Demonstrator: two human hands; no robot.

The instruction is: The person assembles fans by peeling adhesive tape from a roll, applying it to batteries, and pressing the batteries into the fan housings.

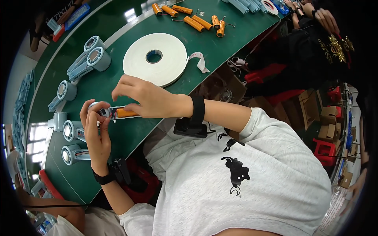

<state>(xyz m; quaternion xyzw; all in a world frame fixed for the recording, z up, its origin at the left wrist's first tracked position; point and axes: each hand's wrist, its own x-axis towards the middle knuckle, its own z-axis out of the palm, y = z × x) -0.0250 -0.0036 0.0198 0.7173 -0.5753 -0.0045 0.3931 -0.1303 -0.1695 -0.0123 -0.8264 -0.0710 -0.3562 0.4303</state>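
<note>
We see the green bench [240, 35] curving through the view, with the white tape roll [171, 59] lying flat at eleven o'clock. Our right hand [145, 96] hovers at ten o'clock, its grip spread, fingers bent well apart from the thumb; the thumb lies over the battery, though we cannot tell whether it presses. At nine, our left hand [96, 131] has its grip closed around the head end of an opened handheld fan housing [114, 108]. Inside sits an orange cylindrical battery [125, 113]. A tiny white connector [98, 124] shows by our left fingertips.
</note>
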